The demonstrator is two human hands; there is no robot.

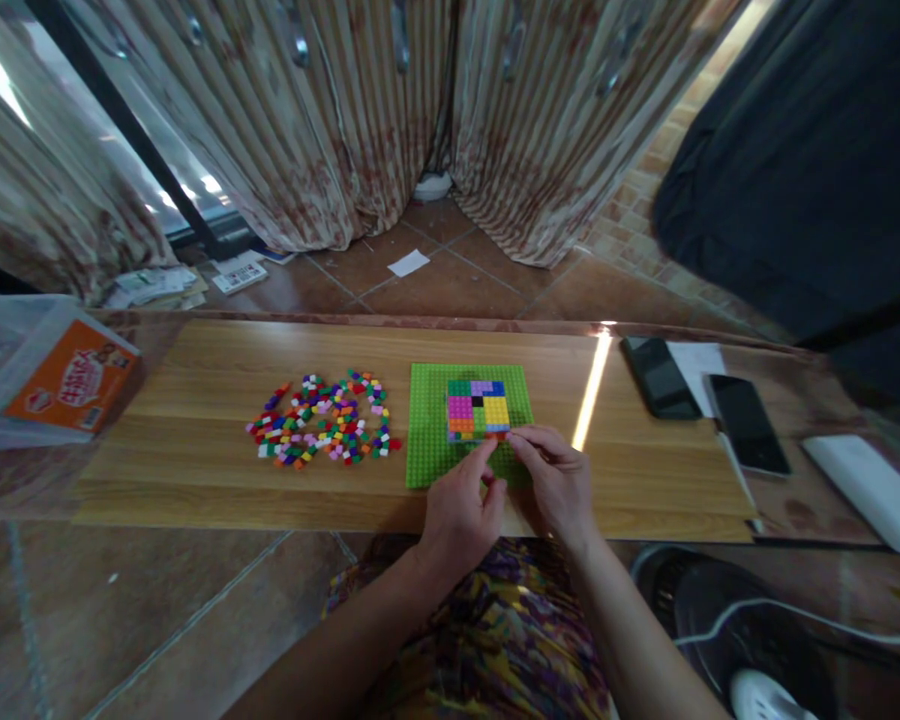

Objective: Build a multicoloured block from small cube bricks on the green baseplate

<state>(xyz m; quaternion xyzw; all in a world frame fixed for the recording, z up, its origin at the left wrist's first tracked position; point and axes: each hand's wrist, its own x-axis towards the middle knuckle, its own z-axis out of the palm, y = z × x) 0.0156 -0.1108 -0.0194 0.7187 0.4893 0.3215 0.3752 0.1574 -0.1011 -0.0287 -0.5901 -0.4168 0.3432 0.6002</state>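
Observation:
On a green studded baseplate sits a square patch of colourful toy bricks, with magenta, yellow, purple, blue, green and orange pieces around a black one. Both hands meet at the patch's near right corner, where a small red brick shows between the fingertips. My left hand is partly curled, a fingertip pressed at the near edge; what it grips is hidden. From the right, my right hand pinches at the red brick with thumb and forefinger. Left of the baseplate, many loose small bricks lie spread out.
The wooden board carries the work. A clear plastic tub with an orange label stands at far left. Two dark phones, papers and a white device lie at right. Pleated curtains hang behind.

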